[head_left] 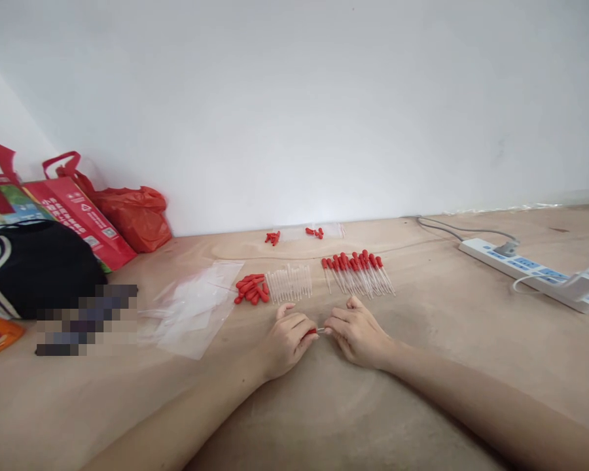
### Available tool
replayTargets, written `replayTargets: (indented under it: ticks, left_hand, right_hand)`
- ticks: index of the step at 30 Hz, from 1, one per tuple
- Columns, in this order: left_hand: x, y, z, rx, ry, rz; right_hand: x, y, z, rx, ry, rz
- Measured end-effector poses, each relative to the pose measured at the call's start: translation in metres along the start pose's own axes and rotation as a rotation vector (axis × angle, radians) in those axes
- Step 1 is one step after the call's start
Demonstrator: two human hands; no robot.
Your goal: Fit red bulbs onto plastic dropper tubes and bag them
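Note:
My left hand (290, 337) is closed around a red rubber bulb (313, 331), and only part of the bulb shows between the fingers. From the bulb's end a thin clear dropper tube (321, 330) runs into the pinched fingers of my right hand (357, 333). The two hands almost meet, low over the table. Just beyond my left hand lie a pile of loose red bulbs (251, 288) and a row of bare clear tubes (289, 283). Past my right hand is a row of droppers (358, 271) with red bulbs fitted on their tubes.
Clear plastic bags (196, 311) lie flat at the left. More red bulbs (273, 237) and a plastic packet (289, 233) sit by the wall. Red bags (135, 216) and a black bag (44, 268) stand far left; a power strip (525, 267) with cables lies right.

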State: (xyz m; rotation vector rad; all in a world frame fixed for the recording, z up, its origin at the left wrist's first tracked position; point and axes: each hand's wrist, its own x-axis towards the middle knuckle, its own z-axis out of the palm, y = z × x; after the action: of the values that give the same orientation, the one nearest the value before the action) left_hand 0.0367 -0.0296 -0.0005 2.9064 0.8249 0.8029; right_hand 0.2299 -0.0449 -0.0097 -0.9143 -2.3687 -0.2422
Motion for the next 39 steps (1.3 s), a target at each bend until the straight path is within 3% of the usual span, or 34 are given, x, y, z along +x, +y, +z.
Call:
replayTargets:
  ticks: [5,8,11,16,19,24,33,39]
  left_hand:
    - [0.003,-0.01,-0.002,0.037,0.012,0.017]
    - [0.003,-0.013,-0.004,0.039,0.079,-0.049]
    - [0.001,-0.014,-0.005,0.048,0.122,-0.201]
    - [0.001,-0.013,-0.006,0.027,-0.07,-0.265]
    - [0.003,-0.012,-0.006,0.041,-0.085,-0.279]
    - [0.002,-0.012,-0.008,0.038,-0.089,-0.289]
    - [0.004,-0.011,-0.009,0.025,-0.105,-0.305]
    - [0.003,-0.013,-0.007,0.028,-0.104,-0.301]
  right_hand:
    - [0.005,-0.002,-0.006,-0.088,-0.025,0.028]
    - [0.003,0.001,-0.009,-0.136,-0.046,0.049]
    - [0.001,0.012,-0.01,-0.138,-0.02,0.259]
    - [0.017,0.038,-0.002,-0.087,0.058,0.683]
    - [0.038,0.048,0.007,-0.159,0.06,0.817]
    - [0.065,0.054,0.024,-0.254,-0.04,0.961]
    - [0.068,0.055,0.032,-0.278,-0.15,0.968]
    - [0.073,0.047,0.03,-0.261,-0.107,0.894]
